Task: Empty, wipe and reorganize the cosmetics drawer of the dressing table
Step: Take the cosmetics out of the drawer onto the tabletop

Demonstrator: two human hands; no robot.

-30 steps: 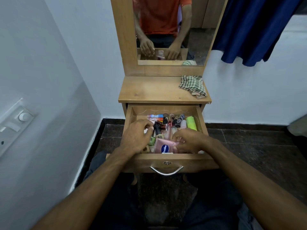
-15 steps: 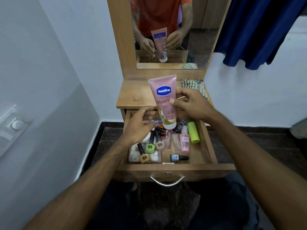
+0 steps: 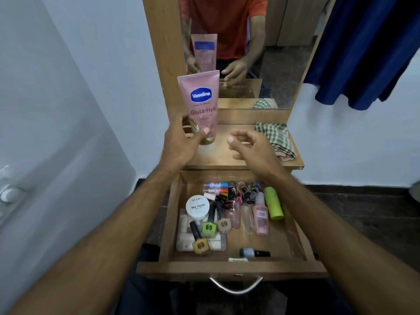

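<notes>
We have the pink tube [image 3: 201, 105] standing cap-down on the tabletop [image 3: 218, 155], upright, at the left, close to the mirror [image 3: 261, 53]. Our left hand [image 3: 181, 144] holds it near the bottom: thumb in front, other fingers wrapped round the back. Our right hand [image 3: 252, 144] hangs above the tabletop, just right of the tube w/o touching it, fingers loosely curled, nothing in it.

The checked cloth [image 3: 275, 139] lies bunched at the right end of the tabletop, near the right hand.

The drawer [image 3: 229, 269] is pulled out below, w/ cosmetics inside. White jar [image 3: 197, 208] marked "nail polish" at back left, on a clear box [image 3: 200, 242] at front left. Three polish bottles lean over that box: orange [image 3: 201, 245], green [image 3: 208, 228], beige [image 3: 224, 225]. Middle: clear bottles and a pink spray bottle [image 3: 260, 214]; beside it on the right, a green tube [image 3: 273, 203]. Small dark bottle [image 3: 253, 253] lies on its side at the front. Along the back wall, a jumble of lip balms, small bottles etc., too cluttered to sort out.
</notes>
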